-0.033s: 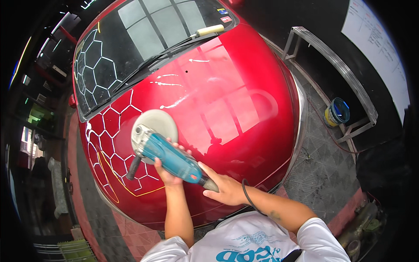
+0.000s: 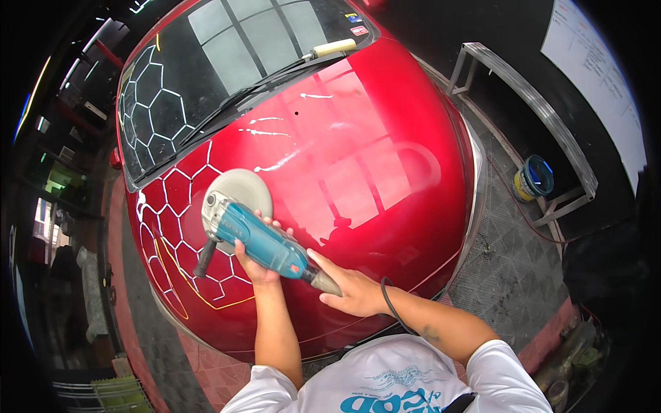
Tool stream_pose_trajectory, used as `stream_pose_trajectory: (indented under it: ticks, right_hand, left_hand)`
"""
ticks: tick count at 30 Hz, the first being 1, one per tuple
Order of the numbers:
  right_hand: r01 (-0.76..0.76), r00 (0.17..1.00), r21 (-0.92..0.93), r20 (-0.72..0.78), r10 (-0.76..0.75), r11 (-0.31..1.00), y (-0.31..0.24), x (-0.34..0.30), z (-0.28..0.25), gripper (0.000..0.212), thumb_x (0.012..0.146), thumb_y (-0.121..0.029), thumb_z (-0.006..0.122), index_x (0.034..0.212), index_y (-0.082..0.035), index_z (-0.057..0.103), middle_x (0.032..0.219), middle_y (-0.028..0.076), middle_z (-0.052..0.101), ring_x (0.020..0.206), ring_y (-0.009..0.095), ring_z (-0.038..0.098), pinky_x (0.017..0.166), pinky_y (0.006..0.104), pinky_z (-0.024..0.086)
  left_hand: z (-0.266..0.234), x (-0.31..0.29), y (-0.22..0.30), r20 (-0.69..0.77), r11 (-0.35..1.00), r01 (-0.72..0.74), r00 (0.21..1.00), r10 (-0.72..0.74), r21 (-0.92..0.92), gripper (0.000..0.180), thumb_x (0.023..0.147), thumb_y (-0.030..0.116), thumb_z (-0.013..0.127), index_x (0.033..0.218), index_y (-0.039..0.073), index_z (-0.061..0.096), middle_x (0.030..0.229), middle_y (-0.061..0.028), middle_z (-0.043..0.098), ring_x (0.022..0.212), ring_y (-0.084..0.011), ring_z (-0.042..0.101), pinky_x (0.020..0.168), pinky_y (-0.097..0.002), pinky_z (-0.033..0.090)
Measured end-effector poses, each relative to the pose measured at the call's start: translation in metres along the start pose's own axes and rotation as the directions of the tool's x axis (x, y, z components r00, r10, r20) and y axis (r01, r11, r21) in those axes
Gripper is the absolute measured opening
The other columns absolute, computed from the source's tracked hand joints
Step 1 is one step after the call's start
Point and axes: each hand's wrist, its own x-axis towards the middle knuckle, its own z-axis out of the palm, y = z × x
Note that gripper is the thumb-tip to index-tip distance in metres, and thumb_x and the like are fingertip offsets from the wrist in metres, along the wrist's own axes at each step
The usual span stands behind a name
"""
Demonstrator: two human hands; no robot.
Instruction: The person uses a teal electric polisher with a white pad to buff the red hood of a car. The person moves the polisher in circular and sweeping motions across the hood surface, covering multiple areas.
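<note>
Black rod-shaped side handle (image 2: 204, 258) juts out left of your left hand (image 2: 256, 271), ungripped. Pale, round pad (image 2: 251, 191) is just ahead of that hand; can't tell if it's touching paint. I'd hold it flat, light pressure. Your left hand cups the polisher (image 2: 265, 242) by its smooth teal body, thumb and fingers on opposite sides. White streaks (image 2: 279, 164) lie farther ahead. Your right hand (image 2: 354, 292) is closed over the rear grip (image 2: 325, 282); I'd steer from there. Beyond both hands: glossy, domed red hood (image 2: 403, 237); tilt to follow its curve.
</note>
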Motion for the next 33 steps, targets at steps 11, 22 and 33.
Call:
stream_pose_trajectory:
  ticks: [11, 22, 33]
  right_hand:
    - [-0.171, 0.821, 0.25, -0.499, 0.278, 0.953, 0.023, -0.054, -0.028, 0.094, 0.113, -0.023, 0.071, 0.186, -0.007, 0.014, 0.16, 0.027, 0.059, 0.135, 0.036, 0.067, 0.109, 0.0443, 0.056]
    - [-0.123, 0.681, 0.616, -0.518, 0.518, 0.778, 0.031, -0.114, -0.094, 0.108, 0.107, -0.007, 0.076, 0.188, -0.017, 0.005, 0.111, 0.007, 0.062, 0.066, 0.01, 0.061, 0.055, 0.0281, 0.055]
    - [-0.216, 0.877, 0.569, -0.244, 0.414, 0.793, 0.027, -0.086, -0.038, 0.108, 0.104, -0.013, 0.081, 0.188, -0.013, 0.012, 0.164, 0.018, 0.053, 0.127, 0.024, 0.064, 0.104, 0.0387, 0.057]
  left_hand:
    - [0.065, 0.109, -0.135, 0.126, 0.844, 0.534, 0.835, -0.535, 0.047, 0.085, 0.098, 0.055, 0.085, 0.158, 0.004, 0.056, 0.136, -0.0193, 0.075, 0.126, -0.037, 0.076, 0.112, -0.0634, 0.063]
    - [0.161, 0.141, -0.249, 0.037, 0.763, 0.636, 0.765, -0.643, 0.119, 0.044, 0.103, 0.033, 0.088, 0.132, 0.006, 0.068, 0.11, -0.0075, 0.077, 0.096, -0.0209, 0.079, 0.085, -0.0433, 0.069]
    - [0.092, 0.066, -0.131, -0.069, 0.842, 0.524, 0.851, -0.52, 0.123, 0.067, 0.103, 0.046, 0.081, 0.148, 0.0, 0.062, 0.129, -0.0223, 0.076, 0.118, -0.0373, 0.08, 0.106, -0.0603, 0.068]
